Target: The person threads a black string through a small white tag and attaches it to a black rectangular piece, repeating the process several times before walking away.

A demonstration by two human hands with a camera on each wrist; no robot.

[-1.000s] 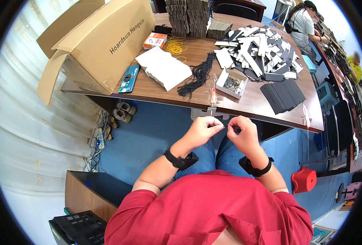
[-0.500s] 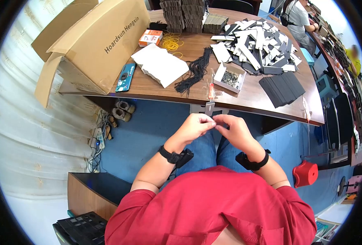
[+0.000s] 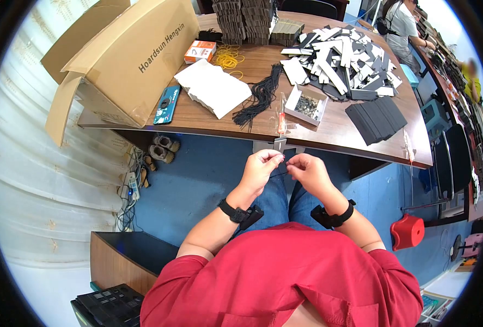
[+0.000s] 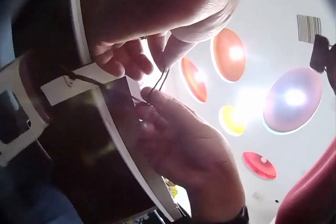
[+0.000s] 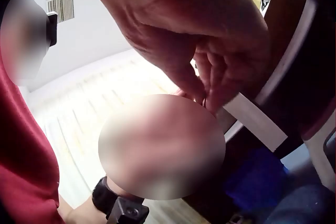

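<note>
In the head view my left hand point(image 3: 259, 170) and right hand point(image 3: 311, 173) face each other over my lap, just off the table's front edge. A thin black cord point(image 3: 278, 175) runs between them. The left wrist view shows the cord point(image 4: 163, 81) as a narrow loop, pinched by left thumb and fingers at its top and by right fingertips lower down. In the right wrist view, the right thumb and index finger meet on a dark bit of cord point(image 5: 204, 101); the left hand is blurred there. A flat tab point(image 3: 280, 143) juts from the table edge just beyond my hands.
On the table point(image 3: 198, 126) lie a bunch of black cords point(image 3: 260, 98), a small box point(image 3: 307, 104) of tiny metal parts, stacked black cards point(image 3: 376, 120), a pile of black and white strips point(image 3: 345, 62), white sheets point(image 3: 213, 87) and a large carton point(image 3: 138, 60).
The hands came together at the fingertips, then parted slightly, with the cord now showing between them. The head view has shifted a little.
</note>
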